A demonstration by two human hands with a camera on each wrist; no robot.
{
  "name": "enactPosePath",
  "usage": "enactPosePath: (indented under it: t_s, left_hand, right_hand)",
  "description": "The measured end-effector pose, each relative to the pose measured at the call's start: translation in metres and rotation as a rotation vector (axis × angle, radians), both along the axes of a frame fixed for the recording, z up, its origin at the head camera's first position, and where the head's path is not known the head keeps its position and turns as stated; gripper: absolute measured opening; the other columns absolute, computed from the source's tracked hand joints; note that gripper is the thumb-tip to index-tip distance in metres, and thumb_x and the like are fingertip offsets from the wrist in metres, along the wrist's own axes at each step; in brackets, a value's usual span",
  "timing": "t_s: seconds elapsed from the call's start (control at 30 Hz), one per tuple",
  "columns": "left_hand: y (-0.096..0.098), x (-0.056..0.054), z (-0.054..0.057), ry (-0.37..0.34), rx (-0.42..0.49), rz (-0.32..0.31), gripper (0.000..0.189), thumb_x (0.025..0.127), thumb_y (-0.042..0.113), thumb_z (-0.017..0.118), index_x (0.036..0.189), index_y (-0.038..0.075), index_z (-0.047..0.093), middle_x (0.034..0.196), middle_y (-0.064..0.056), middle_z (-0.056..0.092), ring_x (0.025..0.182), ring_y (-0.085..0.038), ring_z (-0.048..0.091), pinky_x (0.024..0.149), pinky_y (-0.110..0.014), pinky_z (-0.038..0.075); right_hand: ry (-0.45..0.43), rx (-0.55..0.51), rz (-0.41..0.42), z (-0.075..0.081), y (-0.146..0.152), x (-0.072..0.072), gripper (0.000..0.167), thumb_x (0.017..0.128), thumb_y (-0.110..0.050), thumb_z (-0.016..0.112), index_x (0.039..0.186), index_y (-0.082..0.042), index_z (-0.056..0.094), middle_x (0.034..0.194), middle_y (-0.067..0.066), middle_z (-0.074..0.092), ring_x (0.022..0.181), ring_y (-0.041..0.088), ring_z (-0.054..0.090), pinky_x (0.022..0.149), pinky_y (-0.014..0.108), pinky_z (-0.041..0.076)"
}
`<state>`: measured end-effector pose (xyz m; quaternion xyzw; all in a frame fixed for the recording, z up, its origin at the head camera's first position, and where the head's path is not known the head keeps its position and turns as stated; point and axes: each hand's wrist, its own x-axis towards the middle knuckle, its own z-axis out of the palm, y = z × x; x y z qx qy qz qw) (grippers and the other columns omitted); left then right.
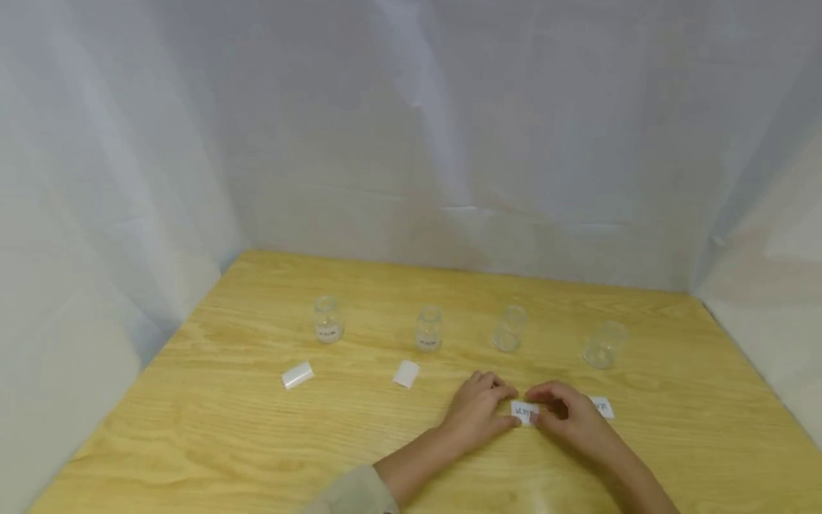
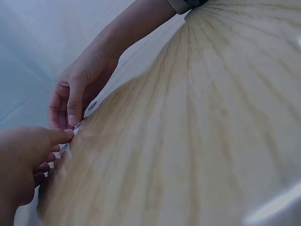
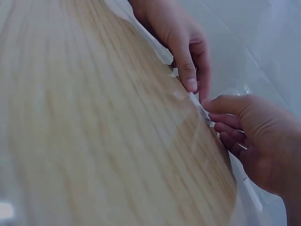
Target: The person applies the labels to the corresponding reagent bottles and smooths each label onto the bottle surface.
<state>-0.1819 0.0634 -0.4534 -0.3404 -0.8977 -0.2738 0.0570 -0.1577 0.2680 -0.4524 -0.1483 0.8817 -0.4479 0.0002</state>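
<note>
A small white label (image 1: 523, 412) with dark writing lies low over the wooden table, between my two hands. My left hand (image 1: 477, 412) holds its left edge between thumb and fingertips. My right hand (image 1: 574, 420) pinches the right end, its fingers covering part of the writing. Seen from the left wrist, the thumb of the left hand (image 2: 23, 162) nearly meets the fingertips of the right hand (image 2: 87, 77). In the right wrist view the label is a thin pale strip (image 3: 200, 107) at the fingertips. Partly behind the right hand, a second written label (image 1: 602, 407) lies on the table.
Several clear glass jars stand in a row behind the hands. The far-left jar (image 1: 328, 321) and its neighbour (image 1: 429, 330) carry labels; the third jar (image 1: 510, 330) and right jar (image 1: 605, 346) show none. Two blank white pieces (image 1: 297, 375) lie left. White sheeting (image 1: 385, 143) surrounds the table (image 1: 212, 428).
</note>
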Motion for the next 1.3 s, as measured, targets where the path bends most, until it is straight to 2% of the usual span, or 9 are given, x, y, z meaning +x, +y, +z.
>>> enactPosePath:
  t_s: [0.13,0.23,0.33,0.47,0.7,0.97,1.17,1.3]
  left_hand:
    - [0.0017,-0.0008,-0.0007,-0.005,-0.037,0.013,0.039,0.079,0.038,0.070,0.111,0.017,0.066,0.106,0.005,0.055,0.093,-0.007,0.044,0.078,-0.016,0.037]
    - [0.0021,-0.0011,-0.0015,-0.004,-0.025,0.019,0.038,0.078,0.037,0.071,0.110,0.018,0.067,0.105,0.005,0.055,0.092,-0.007,0.044,0.078,-0.016,0.037]
    - [0.0025,-0.0012,-0.0020,0.001,-0.007,0.019,0.036,0.078,0.036,0.072,0.108,0.017,0.068,0.105,0.005,0.055,0.092,-0.007,0.045,0.078,-0.016,0.038]
    - [0.0025,-0.0011,-0.0019,0.011,0.008,0.018,0.031,0.078,0.033,0.073,0.104,0.017,0.069,0.102,0.006,0.056,0.091,-0.006,0.045,0.077,-0.015,0.037]
    - [0.0028,-0.0009,-0.0015,0.018,0.025,0.012,0.025,0.078,0.031,0.072,0.100,0.017,0.070,0.100,0.007,0.056,0.088,-0.006,0.045,0.075,-0.014,0.037]
    - [0.0036,-0.0003,-0.0022,0.029,0.033,0.002,0.020,0.078,0.030,0.072,0.094,0.018,0.071,0.099,0.008,0.056,0.088,-0.005,0.045,0.076,-0.014,0.037]
    - [0.0039,-0.0007,-0.0024,0.011,0.017,0.026,0.033,0.078,0.032,0.072,0.105,0.014,0.068,0.103,0.006,0.056,0.093,-0.007,0.046,0.080,-0.016,0.038]
    - [0.0040,-0.0006,-0.0020,0.008,0.006,0.038,0.032,0.078,0.033,0.072,0.103,0.014,0.069,0.103,0.005,0.055,0.092,-0.007,0.045,0.079,-0.016,0.038]
  right_hand:
    - [0.045,0.028,0.064,-0.0007,0.0003,-0.0008,0.030,0.080,-0.016,0.072,0.107,-0.012,0.061,0.105,-0.002,0.058,0.100,0.020,0.053,0.086,0.031,0.044]
    - [0.068,0.037,0.085,-0.0008,0.0011,-0.0014,0.030,0.080,-0.017,0.072,0.107,-0.013,0.061,0.106,-0.004,0.058,0.101,0.019,0.052,0.086,0.029,0.044]
    - [0.053,0.028,0.099,-0.0003,0.0022,-0.0015,0.031,0.080,-0.020,0.071,0.109,-0.012,0.061,0.108,-0.003,0.058,0.104,0.021,0.051,0.089,0.031,0.043]
    - [0.025,0.018,0.100,-0.0001,0.0028,-0.0016,0.032,0.081,-0.023,0.070,0.109,-0.010,0.060,0.109,-0.002,0.058,0.105,0.023,0.051,0.090,0.032,0.043]
    - [0.053,0.023,0.079,-0.0010,0.0033,-0.0011,0.031,0.080,-0.020,0.072,0.108,-0.011,0.061,0.107,-0.004,0.058,0.103,0.020,0.052,0.088,0.030,0.043]
    - [0.169,0.106,0.054,-0.0019,0.0033,-0.0005,0.033,0.077,-0.018,0.075,0.108,-0.012,0.064,0.105,-0.006,0.057,0.098,0.018,0.053,0.083,0.031,0.046]
    - [0.257,0.197,0.058,-0.0035,0.0038,-0.0014,0.029,0.078,-0.020,0.074,0.105,-0.014,0.066,0.104,-0.007,0.054,0.095,0.018,0.052,0.078,0.031,0.046]
    - [0.260,0.216,0.047,-0.0041,0.0041,-0.0021,0.026,0.077,-0.021,0.075,0.101,-0.015,0.067,0.104,-0.007,0.053,0.094,0.018,0.052,0.076,0.032,0.047]
